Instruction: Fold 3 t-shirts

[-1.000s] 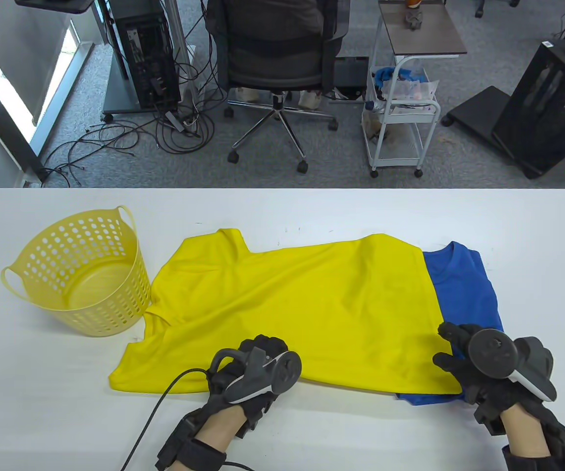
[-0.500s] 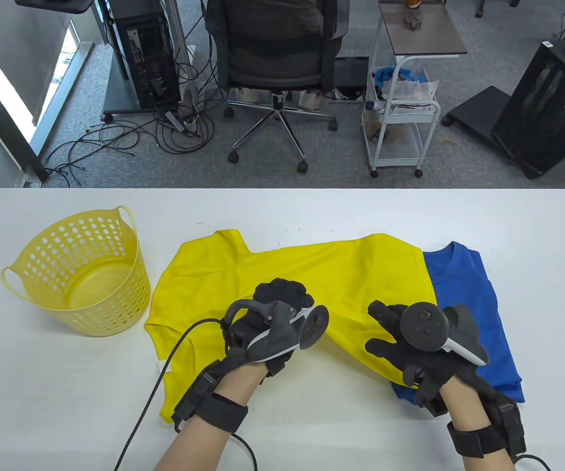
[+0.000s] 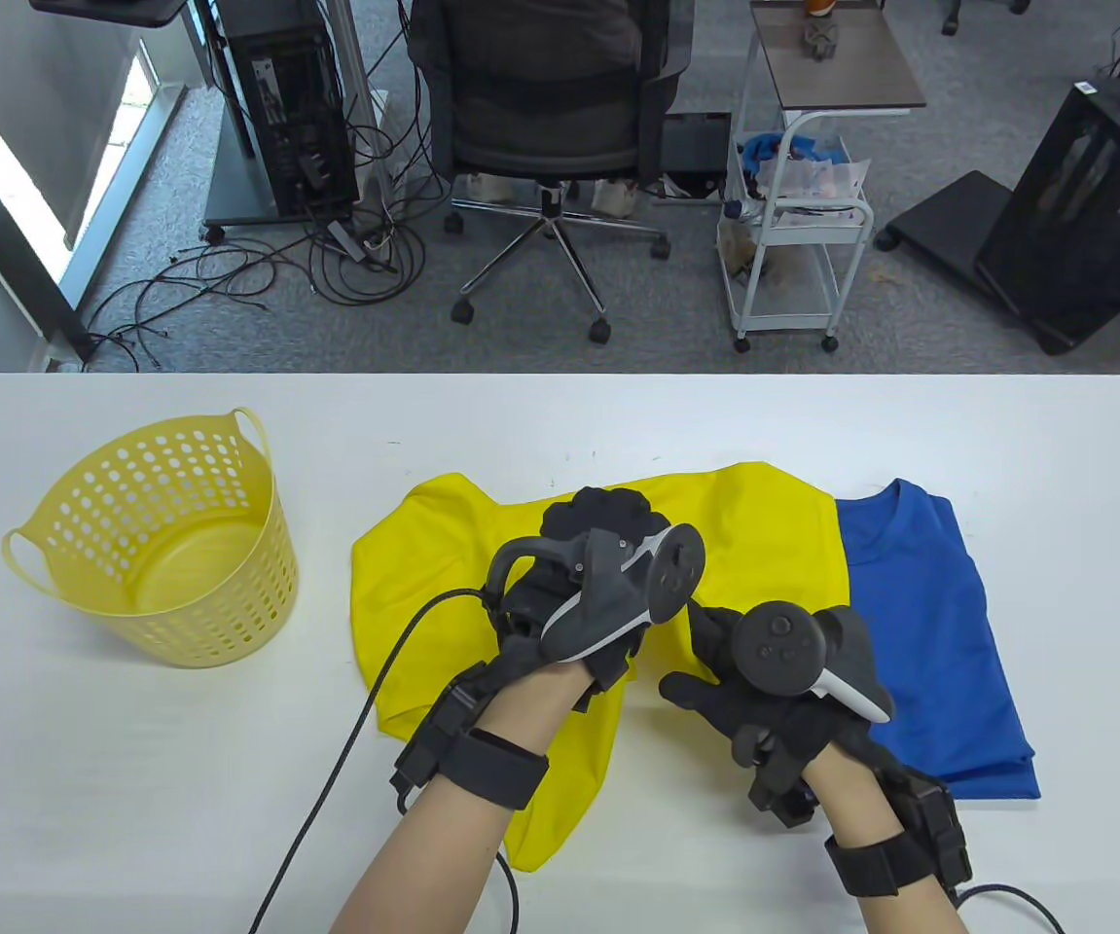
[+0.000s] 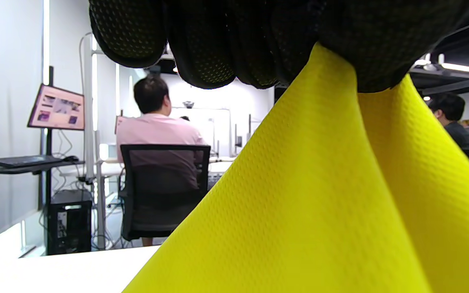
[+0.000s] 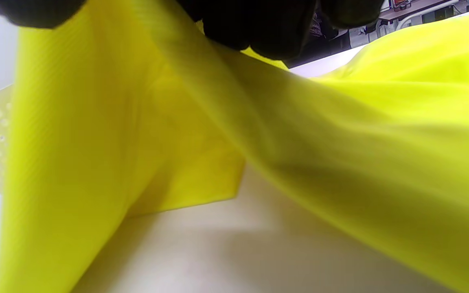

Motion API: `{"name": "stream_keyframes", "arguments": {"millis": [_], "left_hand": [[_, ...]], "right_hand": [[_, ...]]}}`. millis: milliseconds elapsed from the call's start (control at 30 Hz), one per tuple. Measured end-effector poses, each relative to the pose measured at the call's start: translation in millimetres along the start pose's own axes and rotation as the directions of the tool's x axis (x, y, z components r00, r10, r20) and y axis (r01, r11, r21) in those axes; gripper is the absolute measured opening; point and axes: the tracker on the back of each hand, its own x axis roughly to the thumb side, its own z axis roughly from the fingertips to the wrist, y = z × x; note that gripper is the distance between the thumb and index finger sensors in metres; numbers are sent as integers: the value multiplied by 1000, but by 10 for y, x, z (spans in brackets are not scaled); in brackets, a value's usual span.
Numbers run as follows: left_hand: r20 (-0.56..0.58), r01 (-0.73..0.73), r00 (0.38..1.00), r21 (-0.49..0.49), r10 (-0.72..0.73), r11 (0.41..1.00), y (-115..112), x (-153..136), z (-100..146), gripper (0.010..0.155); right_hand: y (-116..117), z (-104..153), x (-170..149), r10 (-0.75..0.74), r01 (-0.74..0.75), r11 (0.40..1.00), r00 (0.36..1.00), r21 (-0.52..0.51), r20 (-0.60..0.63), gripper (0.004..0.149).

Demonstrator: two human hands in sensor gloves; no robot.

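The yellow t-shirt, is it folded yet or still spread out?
Mid-fold. Both hands grip the yellow t-shirt, lifting its near edge off the white table; its far part lies flat.

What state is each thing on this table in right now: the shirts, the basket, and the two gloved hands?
Yellow shirt: partly lifted, mid-fold, near edge raised off the table.
Blue shirt: folded, lying flat, partly under the yellow one.
Basket: upright, nothing visible inside.
Left hand: grips yellow cloth.
Right hand: grips yellow cloth.
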Motion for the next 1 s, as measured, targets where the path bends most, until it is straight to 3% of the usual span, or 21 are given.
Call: {"name": "stream_keyframes", "arguments": {"millis": [167, 300, 467, 600, 833, 1000], "left_hand": [[-42, -3, 999, 3, 3, 1000, 52, -60, -3, 41], [-78, -26, 997, -2, 25, 1000, 68, -121, 29, 41], [-97, -31, 995, 8, 31, 999, 116, -234, 76, 41], [-121, -47, 992, 6, 48, 999, 152, -344, 105, 41], [-148, -47, 988, 21, 50, 999, 224, -485, 156, 41], [-178, -49, 983, 20, 52, 999, 286, -624, 181, 41]], "right_hand": [[198, 10, 177, -60, 55, 994, 997, -95, -47, 100], [366, 20, 343, -70, 46, 976, 992, -214, -104, 104], [477, 31, 408, 25, -93, 942, 977, -322, -212, 92], [541, 25, 320, 1, -93, 935, 965, -341, -261, 78], [577, 4, 212, 84, -201, 911, 946, -360, -314, 45], [571, 8, 128, 102, -224, 913, 935, -342, -340, 43]]}}
